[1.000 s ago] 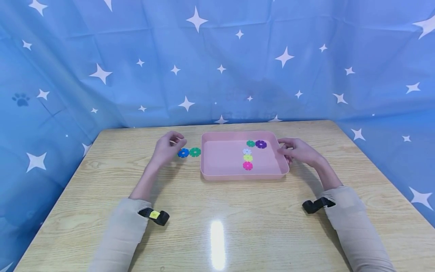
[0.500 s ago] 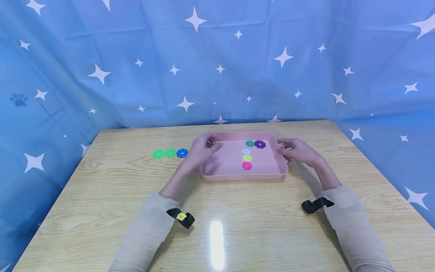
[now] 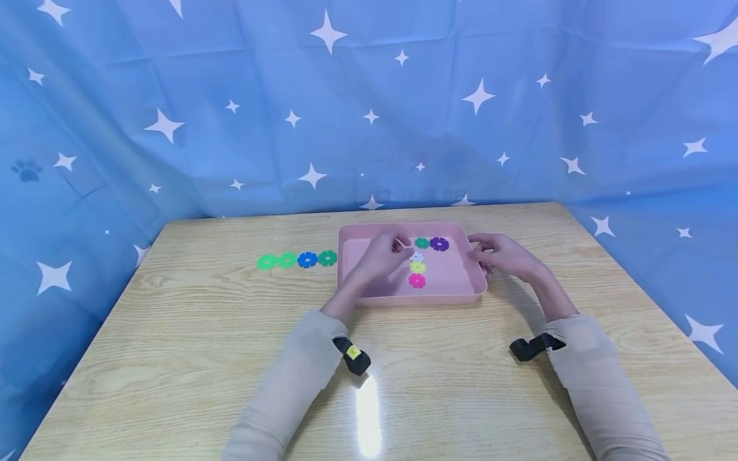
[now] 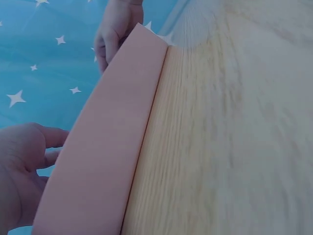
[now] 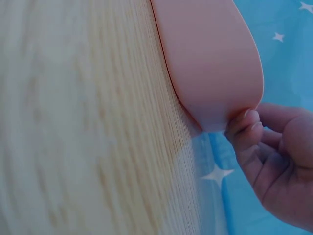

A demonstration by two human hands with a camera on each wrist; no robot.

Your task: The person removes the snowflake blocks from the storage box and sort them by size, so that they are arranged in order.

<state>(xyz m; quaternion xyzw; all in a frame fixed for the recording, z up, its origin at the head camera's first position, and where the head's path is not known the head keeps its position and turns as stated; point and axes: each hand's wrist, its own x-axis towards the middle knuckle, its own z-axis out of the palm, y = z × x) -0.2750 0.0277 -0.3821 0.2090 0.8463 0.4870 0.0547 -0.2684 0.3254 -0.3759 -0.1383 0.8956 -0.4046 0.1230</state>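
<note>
My left hand (image 3: 383, 255) hovers over the inside of the pink tray (image 3: 369, 299), fingers loosely bent, close to the white notched disc (image 3: 416, 256). I see nothing between its fingers. In the left wrist view the near wall of the tray partly hides that hand (image 4: 22, 169). Below the white disc lie a yellow disc (image 3: 418, 267) and a pink disc (image 3: 417, 281). Toward the back sit a green disc (image 3: 422, 243) and a purple disc (image 3: 439, 244). My right hand (image 3: 507, 256) grips the tray's right side, fingertips against the wall in the right wrist view.
Left of the tray, a row of notched discs lies on the wooden table (image 3: 230, 333): a light green disc (image 3: 267, 262), a second light green disc (image 3: 287, 260), a blue disc (image 3: 307, 259) and a darker green disc (image 3: 327, 258). A blue star-patterned curtain (image 3: 259, 96) hangs behind.
My left hand has travelled right, from beside the row of discs to over the tray, uncovering the row. My right hand has stayed at the tray's right side.
</note>
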